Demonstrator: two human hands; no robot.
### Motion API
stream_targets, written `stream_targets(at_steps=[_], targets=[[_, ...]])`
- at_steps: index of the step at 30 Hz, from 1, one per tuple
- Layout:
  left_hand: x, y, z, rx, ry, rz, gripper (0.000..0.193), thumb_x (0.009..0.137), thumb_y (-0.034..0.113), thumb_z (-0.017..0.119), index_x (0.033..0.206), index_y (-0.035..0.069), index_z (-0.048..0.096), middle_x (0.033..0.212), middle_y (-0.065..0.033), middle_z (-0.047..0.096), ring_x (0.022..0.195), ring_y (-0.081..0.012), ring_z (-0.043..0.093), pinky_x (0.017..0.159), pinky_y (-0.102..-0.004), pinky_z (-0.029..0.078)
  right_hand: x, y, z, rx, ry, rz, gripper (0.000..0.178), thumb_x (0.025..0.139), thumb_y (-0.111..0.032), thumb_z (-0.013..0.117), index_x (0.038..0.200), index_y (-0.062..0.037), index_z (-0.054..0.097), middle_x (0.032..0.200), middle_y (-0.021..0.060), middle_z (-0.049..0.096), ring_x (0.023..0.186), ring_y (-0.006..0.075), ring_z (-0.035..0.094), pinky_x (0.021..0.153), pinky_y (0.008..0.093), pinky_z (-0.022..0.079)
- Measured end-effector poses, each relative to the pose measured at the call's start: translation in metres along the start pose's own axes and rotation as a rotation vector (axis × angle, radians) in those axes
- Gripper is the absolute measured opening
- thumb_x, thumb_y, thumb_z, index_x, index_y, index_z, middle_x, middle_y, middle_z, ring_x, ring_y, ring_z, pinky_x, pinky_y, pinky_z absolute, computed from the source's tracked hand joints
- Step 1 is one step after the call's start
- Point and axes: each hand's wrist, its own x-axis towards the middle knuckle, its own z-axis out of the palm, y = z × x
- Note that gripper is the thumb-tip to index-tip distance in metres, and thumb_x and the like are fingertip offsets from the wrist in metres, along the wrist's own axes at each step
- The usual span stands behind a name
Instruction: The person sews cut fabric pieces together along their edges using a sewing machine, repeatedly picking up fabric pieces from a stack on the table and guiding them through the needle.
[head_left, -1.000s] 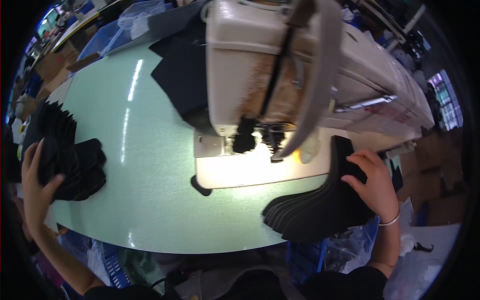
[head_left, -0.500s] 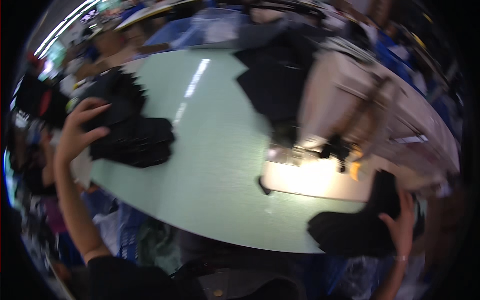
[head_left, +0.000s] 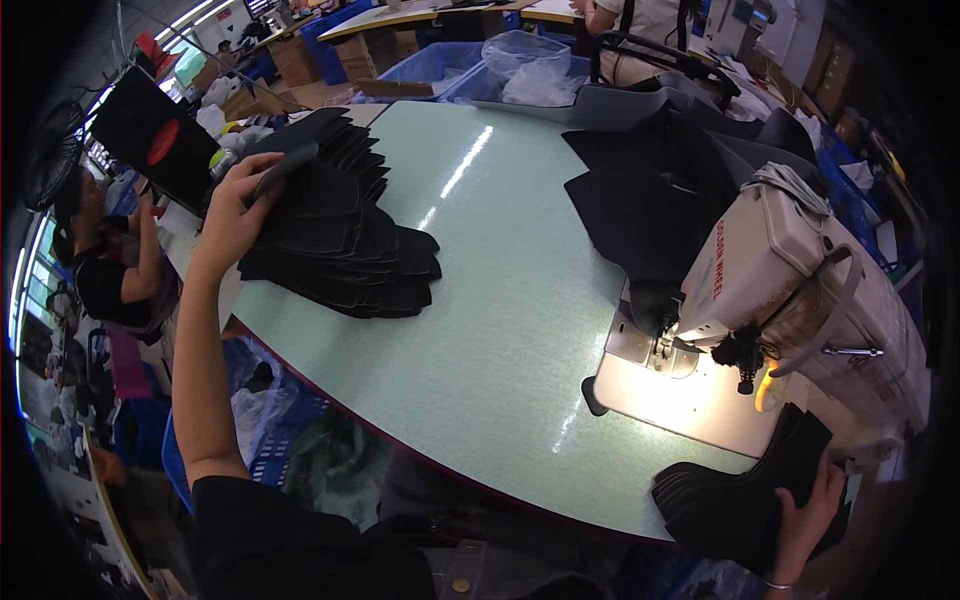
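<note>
A: Where are the hands?

B: The left hand (head_left: 238,215) is at the far left, pinching the raised edge of a thin black sheet piece (head_left: 288,168) on a large, fanned stack of flat, black, curved pieces (head_left: 350,255). The right hand (head_left: 808,515) is at the near right, its thumb against a smaller stack of curved, black, layered pieces (head_left: 730,500). Its fingers are partly hidden, so I can't tell how firmly it grips.

A: What are the stacks lying on?

B: A glossy, pale green worktop (head_left: 480,290) with a curved near edge. The cream-coloured sewing machine (head_left: 755,250) stands on the right, just beyond the smaller stack, its needle area brightly lit. More flat black sheets (head_left: 640,200) lie at the far side, left of the machine.

A: What could go wrong?

B: On the left, the layers overlap loosely. If two cling together, pulling the pinched edge could bring up both, or skew the fan. On the right, the smaller stack lies right by the near edge; a careless push nearward could spill its layers off.

A: And the machine?

B: The smaller stack sits close to it, so a shove to the far side could jam the layers against its base.
</note>
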Motion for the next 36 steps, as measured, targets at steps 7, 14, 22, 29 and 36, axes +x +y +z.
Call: stream_targets(at_steps=[7, 14, 22, 29, 36], targets=[[-0.015, 0.07, 0.004, 0.413, 0.663, 0.34, 0.02, 0.083, 0.0, 0.064, 0.103, -0.005, 0.064, 0.088, -0.0166, 0.066, 0.076, -0.0282, 0.065, 0.067, -0.033, 0.049, 0.001, 0.041, -0.03, 0.118, 0.137, -0.12, 0.034, 0.084, -0.004, 0.063, 0.117, 0.0043, 0.055, 0.112, 0.0165, 0.056, 0.11, 0.0298, 0.053, 0.098, 0.0368, 0.038], [-0.035, 0.218, 0.085, -0.258, -0.166, 0.671, 0.043, 0.073, 0.008, 0.064, 0.115, 0.0, 0.06, 0.097, -0.01, 0.068, 0.062, -0.0199, 0.064, 0.05, -0.028, 0.046, 0.06, -0.061, -0.04, 0.397, -0.646, -0.471, 0.025, 0.077, -0.017, 0.073, 0.092, 0.0008, 0.064, 0.089, 0.022, 0.061, 0.079, 0.0348, 0.06, 0.073, 0.0374, 0.047], [-0.036, 0.27, 0.153, -0.544, -0.929, 0.74, 0.053, 0.088, 0.047, 0.056, 0.117, 0.004, 0.056, 0.108, -0.011, 0.061, 0.094, -0.0289, 0.06, 0.072, -0.0383, 0.05, 0.058, -0.147, 0.036, 0.426, -0.368, -0.794, 0.062, 0.082, -0.009, 0.064, 0.14, -0.013, 0.042, 0.086, 0.0187, 0.063, 0.082, 0.03, 0.063, 0.076, 0.0384, 0.05], [-0.04, 0.257, 0.181, -0.097, -0.6, 0.652, 0.079, 0.074, 0.055, 0.067, 0.128, 0.0, 0.049, 0.133, -0.0249, 0.038, 0.113, -0.0385, 0.042, 0.092, -0.0452, 0.04, 0.059, -0.153, 0.047, 0.49, -0.359, -0.798, 0.059, 0.077, -0.001, 0.058, 0.133, -0.0178, 0.052, 0.07, 0.0064, 0.053, 0.061, 0.023, 0.053, 0.066, 0.0336, 0.046], [-0.038, 0.26, 0.181, -0.208, -0.708, 0.627, 0.079, 0.073, 0.06, 0.064, 0.126, 0.003, 0.052, 0.13, -0.0246, 0.039, 0.114, -0.0391, 0.041, 0.097, -0.0472, 0.037, 0.051, -0.15, 0.053, 0.324, -0.22, -0.852, 0.057, 0.075, 0.001, 0.058, 0.13, -0.0134, 0.055, 0.067, 0.0042, 0.049, 0.066, 0.022, 0.05, 0.075, 0.0355, 0.04]])
